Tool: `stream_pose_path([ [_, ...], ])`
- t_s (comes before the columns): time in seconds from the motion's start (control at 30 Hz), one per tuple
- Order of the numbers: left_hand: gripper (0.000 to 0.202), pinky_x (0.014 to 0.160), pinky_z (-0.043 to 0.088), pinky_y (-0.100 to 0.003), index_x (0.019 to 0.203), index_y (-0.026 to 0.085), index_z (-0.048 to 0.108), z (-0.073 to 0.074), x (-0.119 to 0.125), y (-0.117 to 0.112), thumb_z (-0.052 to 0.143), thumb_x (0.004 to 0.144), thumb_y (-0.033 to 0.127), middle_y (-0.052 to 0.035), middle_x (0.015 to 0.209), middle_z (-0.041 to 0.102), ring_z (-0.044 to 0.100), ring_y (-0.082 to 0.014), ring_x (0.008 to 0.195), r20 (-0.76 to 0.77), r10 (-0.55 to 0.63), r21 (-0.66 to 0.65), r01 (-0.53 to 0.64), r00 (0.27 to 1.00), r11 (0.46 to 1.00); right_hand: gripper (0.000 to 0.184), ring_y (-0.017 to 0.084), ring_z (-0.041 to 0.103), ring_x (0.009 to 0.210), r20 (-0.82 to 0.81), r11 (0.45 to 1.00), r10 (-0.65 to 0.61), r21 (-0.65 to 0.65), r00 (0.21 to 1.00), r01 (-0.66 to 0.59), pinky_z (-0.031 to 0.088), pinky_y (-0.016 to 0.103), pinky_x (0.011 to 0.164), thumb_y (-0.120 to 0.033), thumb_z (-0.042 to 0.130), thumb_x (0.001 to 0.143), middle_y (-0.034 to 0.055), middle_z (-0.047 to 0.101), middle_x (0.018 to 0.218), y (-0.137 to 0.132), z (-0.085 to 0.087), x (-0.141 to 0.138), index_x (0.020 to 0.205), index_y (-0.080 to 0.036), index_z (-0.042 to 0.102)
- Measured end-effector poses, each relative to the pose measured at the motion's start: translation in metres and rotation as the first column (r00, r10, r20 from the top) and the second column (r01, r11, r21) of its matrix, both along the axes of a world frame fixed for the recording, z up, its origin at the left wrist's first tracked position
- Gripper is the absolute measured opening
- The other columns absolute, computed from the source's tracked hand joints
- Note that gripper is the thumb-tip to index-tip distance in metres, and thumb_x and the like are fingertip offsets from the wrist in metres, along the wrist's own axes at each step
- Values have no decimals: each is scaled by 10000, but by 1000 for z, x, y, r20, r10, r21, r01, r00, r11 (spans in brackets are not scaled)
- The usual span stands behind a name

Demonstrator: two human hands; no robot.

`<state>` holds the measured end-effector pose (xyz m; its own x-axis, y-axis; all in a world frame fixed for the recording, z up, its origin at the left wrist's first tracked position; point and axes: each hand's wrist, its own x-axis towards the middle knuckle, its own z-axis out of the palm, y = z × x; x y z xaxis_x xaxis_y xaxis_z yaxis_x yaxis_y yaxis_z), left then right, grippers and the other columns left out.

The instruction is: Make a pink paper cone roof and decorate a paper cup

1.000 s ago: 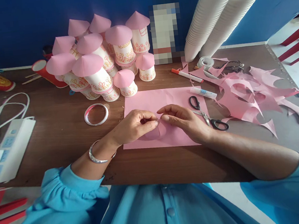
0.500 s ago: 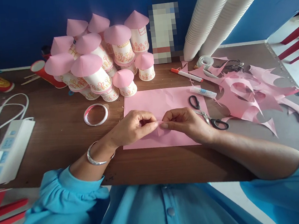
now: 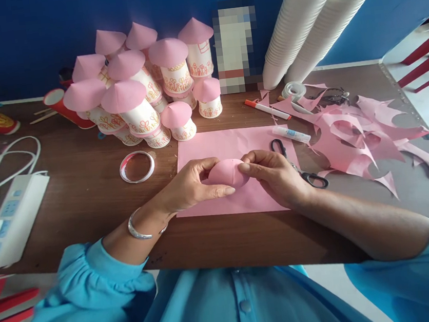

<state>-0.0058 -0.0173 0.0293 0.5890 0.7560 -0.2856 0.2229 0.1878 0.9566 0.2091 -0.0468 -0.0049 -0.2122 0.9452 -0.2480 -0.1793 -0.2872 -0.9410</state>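
A small pink paper cone [image 3: 227,173] is held between both my hands just above a pink paper sheet [image 3: 235,143] on the brown table [image 3: 85,186]. My left hand [image 3: 190,185] pinches its left side with thumb and fingers. Fingers of my right hand [image 3: 276,174] grip its right edge. Scissors [image 3: 296,164] lie beside my right hand, partly hidden by it. A glue stick [image 3: 292,133] and a red-capped marker [image 3: 268,108] lie just beyond.
Paper cups with pink cone roofs [image 3: 140,87] are piled at the back. Two leaning stacks of white cups [image 3: 299,22] stand back right. Pink paper scraps [image 3: 366,133] cover the right. A tape ring [image 3: 136,166] and a white power strip [image 3: 7,215] lie left.
The flat pink paper piece pinched on the sheet has been curled and lifted into a cone between both hands. Both hands rose slightly.
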Motion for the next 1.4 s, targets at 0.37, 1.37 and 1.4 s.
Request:
stream_pose_path([
  [0.37, 364, 858, 545, -320, 1032, 136, 777, -4, 1, -1, 863, 758, 359, -46, 969, 748, 671, -196, 922, 44, 30, -86, -26, 999, 996, 448, 119, 488, 678, -80, 1000, -8, -25, 997, 6, 393, 291, 677, -554, 930, 712, -26, 614, 711, -2, 2, -3, 697, -201, 657],
  [1.37, 251, 739, 485, -263, 919, 141, 743, -5, 4, 0, 819, 777, 333, -8, 843, 669, 592, -148, 804, 45, 19, -39, -18, 999, 999, 414, 143, 524, 732, -23, 1000, 21, -15, 1000, -21, 414, 298, 713, -549, 880, 772, -3, 643, 776, -5, -1, -1, 716, -206, 655],
  [1.4, 253, 727, 475, -262, 906, 140, 734, -5, 3, 0, 819, 773, 337, -4, 828, 650, 581, -145, 792, 32, 12, -39, -11, 999, 999, 403, 143, 528, 736, -11, 999, 32, -16, 999, -33, 415, 296, 712, -547, 876, 778, -3, 646, 784, -5, -2, 0, 735, -204, 668],
])
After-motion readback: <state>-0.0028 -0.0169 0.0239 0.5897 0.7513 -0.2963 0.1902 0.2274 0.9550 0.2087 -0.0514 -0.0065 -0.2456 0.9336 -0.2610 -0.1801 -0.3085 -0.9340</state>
